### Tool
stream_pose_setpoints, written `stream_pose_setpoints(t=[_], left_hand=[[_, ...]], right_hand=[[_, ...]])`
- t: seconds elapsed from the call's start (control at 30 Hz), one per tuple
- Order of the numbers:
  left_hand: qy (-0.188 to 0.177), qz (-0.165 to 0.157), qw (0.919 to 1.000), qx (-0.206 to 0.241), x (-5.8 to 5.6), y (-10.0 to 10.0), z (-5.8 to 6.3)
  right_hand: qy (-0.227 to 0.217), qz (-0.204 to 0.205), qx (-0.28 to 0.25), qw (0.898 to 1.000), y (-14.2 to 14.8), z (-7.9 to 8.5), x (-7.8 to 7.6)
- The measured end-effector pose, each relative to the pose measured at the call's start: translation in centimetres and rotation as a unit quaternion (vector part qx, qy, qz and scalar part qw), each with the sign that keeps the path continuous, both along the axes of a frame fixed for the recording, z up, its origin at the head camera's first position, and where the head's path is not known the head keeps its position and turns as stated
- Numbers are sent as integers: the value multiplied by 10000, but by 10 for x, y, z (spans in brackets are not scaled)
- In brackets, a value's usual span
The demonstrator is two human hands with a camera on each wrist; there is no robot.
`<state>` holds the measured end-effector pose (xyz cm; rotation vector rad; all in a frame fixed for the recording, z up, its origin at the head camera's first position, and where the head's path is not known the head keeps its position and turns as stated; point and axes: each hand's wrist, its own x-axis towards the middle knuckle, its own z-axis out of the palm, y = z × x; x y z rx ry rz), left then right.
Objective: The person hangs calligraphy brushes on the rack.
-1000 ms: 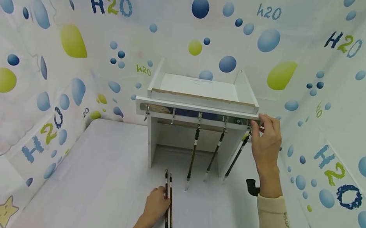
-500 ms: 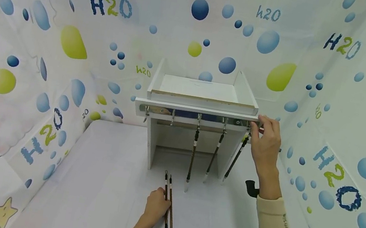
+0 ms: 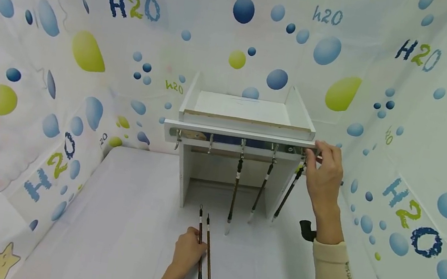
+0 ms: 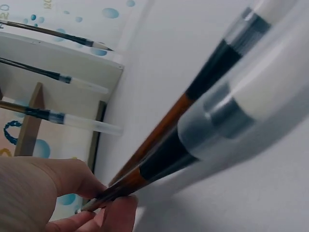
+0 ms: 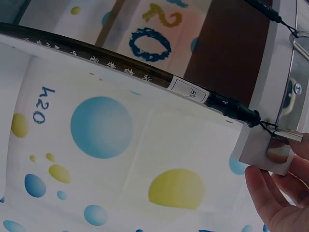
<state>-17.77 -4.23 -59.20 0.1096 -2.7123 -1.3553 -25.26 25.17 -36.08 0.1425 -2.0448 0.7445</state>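
My left hand [image 3: 188, 250] pinches a calligraphy brush [image 3: 199, 271] by its brown handle, low over the white table. A second calligraphy brush [image 3: 209, 258] lies just to its right, its loop end toward the rack. Clear caps cover both tips, large in the left wrist view on the held brush [image 4: 164, 154]. My right hand [image 3: 324, 176] grips the right end of the white hook rail [image 3: 222, 146] on the rack, thumb at the last metal hook [image 5: 289, 135] and fingers at the rail's end. From that hook hangs a dark calligraphy brush [image 5: 231, 107] by its cord loop.
Two more brushes hang from the rail, a middle brush [image 3: 234, 194] and a slanting brush [image 3: 260, 193]. The two left hooks, including the end hook [image 3: 177, 140], carry nothing. An open white tray [image 3: 247, 125] tops the rack. Patterned curtains [image 3: 133, 49] surround the table [image 3: 120, 220].
My left hand has shifted slightly left with its brush, which has drawn apart from the second brush. My right hand keeps its place on the rail's end.
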Motion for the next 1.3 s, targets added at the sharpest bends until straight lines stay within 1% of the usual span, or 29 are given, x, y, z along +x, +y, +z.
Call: stream_pose_setpoints(t=[0.1,0.2,0.3,0.4,0.63,0.9,1.0,1.3], left_hand=[[58,-10,10000,40,-2,-3,7],[181,-6,9997,140,-5,-6,16],[356,-23,9992,198,-8,-9,26],[587,-5,9980,234,-8,-11,37],[1012,-12,9935,515,-2,-12,61],[1503,-84,9875,460,4,-13,88],[1670,-129,9847,484,5,-13,96],[1908,-254,9795,595,7,-13,119]], right_hand=[[62,16,-6,10000,1,0,0],[85,14,-20,10000,1,0,-1],[90,26,-28,10000,1,0,0],[100,25,-22,9999,1,1,0],[124,48,-38,9999,1,2,-1],[73,36,-26,10000,2,1,-1],[53,36,-40,10000,2,0,-1],[36,56,-38,10000,1,-1,-1]])
